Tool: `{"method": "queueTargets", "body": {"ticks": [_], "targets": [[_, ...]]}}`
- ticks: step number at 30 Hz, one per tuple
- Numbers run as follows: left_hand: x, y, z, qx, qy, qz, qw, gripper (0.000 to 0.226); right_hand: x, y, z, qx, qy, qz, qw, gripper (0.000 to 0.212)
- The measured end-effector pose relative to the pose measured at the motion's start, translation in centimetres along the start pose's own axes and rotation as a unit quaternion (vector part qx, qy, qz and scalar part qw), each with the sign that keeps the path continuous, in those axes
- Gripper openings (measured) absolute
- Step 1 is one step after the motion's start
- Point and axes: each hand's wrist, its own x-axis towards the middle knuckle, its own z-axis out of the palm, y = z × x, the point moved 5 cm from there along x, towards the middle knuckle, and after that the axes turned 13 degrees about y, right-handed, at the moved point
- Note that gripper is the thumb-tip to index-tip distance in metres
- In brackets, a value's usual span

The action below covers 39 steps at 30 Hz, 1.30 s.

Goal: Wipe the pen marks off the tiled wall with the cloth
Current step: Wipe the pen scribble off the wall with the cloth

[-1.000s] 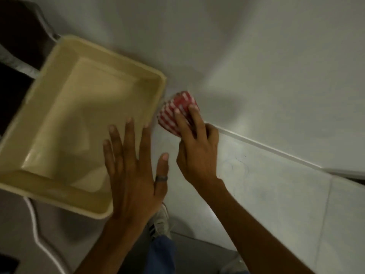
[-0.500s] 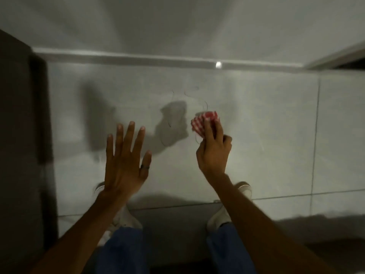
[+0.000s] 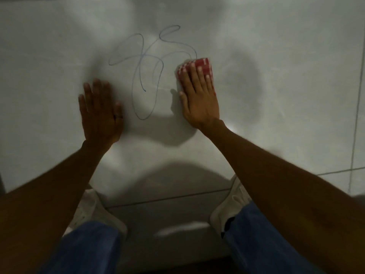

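Blue pen marks [image 3: 147, 72] loop in a scribble across the pale grey tiled wall [image 3: 276, 56]. A folded red-and-white checked cloth [image 3: 203, 65] lies flat against the wall at the scribble's right edge. My right hand [image 3: 199, 97] presses on the cloth with fingers spread over it, hiding most of it. My left hand [image 3: 99, 113] rests flat on the wall left of the scribble, fingers apart and holding nothing. A dark ring sits on one of its fingers.
Grout lines [image 3: 355, 119] run down the right side and across the bottom of the big tile. My white shoes [image 3: 231, 206] and blue trouser legs [image 3: 87, 248] stand close to the wall's base.
The view has closed in on the wall and the scribble looks larger. My right hand went from pinching the cloth to pressing it flat. My left hand now lies on the wall.
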Motion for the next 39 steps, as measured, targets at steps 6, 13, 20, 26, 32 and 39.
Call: {"method": "queueTargets", "body": {"ticks": [6,13,20,26,32,39], "targets": [[-0.4,-0.5,2.4,0.011,0.103,0.002,0.995,0.065,0.6,0.6,1.9,-0.051,0.064,-0.022,0.996,0.069],[-0.5,-1.0,2.8,-0.02,0.137,0.005,0.99,0.064,2.4,1.5,1.3,-0.058,0.081,-0.055,0.994,0.073],[-0.3,-0.9,2.2,-0.043,0.115,-0.003,0.992,0.066,6.2,1.0,0.9,-0.06,0.099,-0.012,0.993,0.073],[-0.2,-1.1,2.7,-0.049,0.122,0.001,0.991,0.068,-2.3,0.7,1.4,-0.069,0.111,-0.014,0.991,0.072],[-0.3,-1.1,3.0,-0.042,0.149,-0.002,0.988,0.069,-7.2,1.7,3.1,-0.086,0.057,-0.031,0.994,0.075],[-0.2,-0.9,2.7,-0.039,0.148,0.002,0.988,0.069,7.6,1.7,1.4,-0.099,0.071,-0.008,0.993,0.07]]}}
